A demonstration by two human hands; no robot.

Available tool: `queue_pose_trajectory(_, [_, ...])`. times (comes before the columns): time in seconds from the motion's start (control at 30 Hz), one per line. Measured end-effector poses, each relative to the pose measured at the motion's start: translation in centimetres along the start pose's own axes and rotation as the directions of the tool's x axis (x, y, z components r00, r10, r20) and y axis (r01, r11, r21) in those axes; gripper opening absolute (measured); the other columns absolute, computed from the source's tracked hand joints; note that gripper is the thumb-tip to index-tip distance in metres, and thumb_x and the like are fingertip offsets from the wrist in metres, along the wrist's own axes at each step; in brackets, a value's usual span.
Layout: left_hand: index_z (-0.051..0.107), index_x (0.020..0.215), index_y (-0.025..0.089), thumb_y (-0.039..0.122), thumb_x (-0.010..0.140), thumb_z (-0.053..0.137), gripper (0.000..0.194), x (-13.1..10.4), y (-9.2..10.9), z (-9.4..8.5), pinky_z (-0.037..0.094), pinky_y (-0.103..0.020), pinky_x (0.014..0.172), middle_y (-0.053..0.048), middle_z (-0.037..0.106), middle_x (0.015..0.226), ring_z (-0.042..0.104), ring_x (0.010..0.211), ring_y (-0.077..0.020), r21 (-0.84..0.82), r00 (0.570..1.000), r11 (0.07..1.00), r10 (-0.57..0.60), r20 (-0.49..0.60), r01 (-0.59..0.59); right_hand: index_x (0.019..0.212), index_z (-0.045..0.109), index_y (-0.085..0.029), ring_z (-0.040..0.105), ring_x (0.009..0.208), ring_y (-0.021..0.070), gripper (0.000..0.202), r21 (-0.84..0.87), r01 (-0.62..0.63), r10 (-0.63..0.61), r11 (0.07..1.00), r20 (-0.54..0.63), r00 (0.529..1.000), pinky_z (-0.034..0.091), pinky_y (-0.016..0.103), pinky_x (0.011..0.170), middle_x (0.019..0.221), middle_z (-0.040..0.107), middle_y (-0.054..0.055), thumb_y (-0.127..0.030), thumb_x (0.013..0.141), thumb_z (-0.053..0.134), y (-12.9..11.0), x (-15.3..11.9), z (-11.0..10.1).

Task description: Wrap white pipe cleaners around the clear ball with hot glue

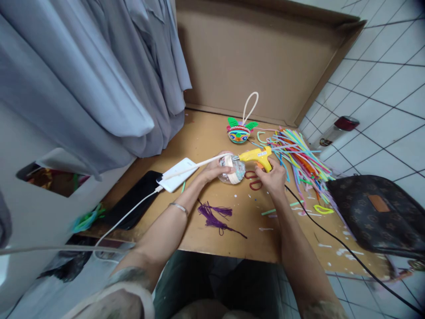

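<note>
My left hand [215, 169] is closed on a clear round ball [238, 171] with a cream strip [234, 177] around it. A long cream pipe cleaner [199, 165] runs from the ball's top out to the left. In my right hand [273, 176] is a yellow glue gun [255, 155], its metal nozzle touching or very near the top of the ball. Red-handled scissors [254, 180] lie on the table between my hands. Behind the ball stands a colourful animal-face ornament [239, 134] with green ears and a cream loop.
Purple tassels [215, 217] lie near the front. Pipe cleaners [299, 155] are heaped at the right beside a brown patterned bag [378, 212]. A white power bank [179, 174] and black case [136, 199] sit left. The gun's black cable [325, 230] crosses the right side.
</note>
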State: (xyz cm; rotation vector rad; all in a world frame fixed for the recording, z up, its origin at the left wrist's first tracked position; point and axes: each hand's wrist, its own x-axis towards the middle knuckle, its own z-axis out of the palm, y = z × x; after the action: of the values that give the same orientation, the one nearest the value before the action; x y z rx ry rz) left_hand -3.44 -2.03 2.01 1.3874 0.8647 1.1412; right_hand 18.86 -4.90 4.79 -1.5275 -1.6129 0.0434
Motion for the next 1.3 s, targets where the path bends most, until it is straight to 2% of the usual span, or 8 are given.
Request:
queue_pose_trajectory(0.63, [0.056,0.113,0.017,0.036,0.051,0.081,0.069,-0.04,0.13,0.00,0.045,-0.027,0.076,-0.001,0.060,0.093,0.054,0.083,-0.0160,-0.002,0.999,1.000,0.022,0.023,-0.022,0.074,0.061,-0.022,0.055,0.065,0.0180,0.026,-0.020,-0.016,0.017,1.000,0.011,1.000,0.045,0.030,0.066,0.066,0.060,0.000,-0.048,0.072,0.059,-0.56,-0.10,-0.03])
queue_pose_trajectory(1.07, [0.056,0.114,0.017,0.039,0.052,0.081,0.070,-0.04,-0.04,-0.10,0.046,-0.029,0.078,-0.003,0.061,0.096,0.055,0.084,-0.0170,0.012,0.999,1.000,0.018,0.027,-0.018,0.073,0.059,-0.023,0.055,0.067,0.0185,0.023,-0.025,0.061,-0.060,0.998,0.032,0.998,0.046,0.030,0.068,0.069,0.063,0.001,-0.045,0.073,0.057,-0.29,0.09,-0.31])
queue_pose_trajectory(1.3, [0.058,0.115,0.015,0.037,0.052,0.082,0.071,0.05,-0.23,-0.15,0.048,-0.029,0.077,-0.003,0.062,0.095,0.057,0.085,-0.0173,-0.013,1.000,1.000,0.012,0.012,-0.012,0.083,0.065,-0.021,0.060,0.075,0.0223,0.029,0.010,0.053,-0.053,0.999,-0.016,0.998,0.048,0.034,0.074,0.081,0.069,0.005,-0.048,0.072,0.060,-0.06,0.02,0.08])
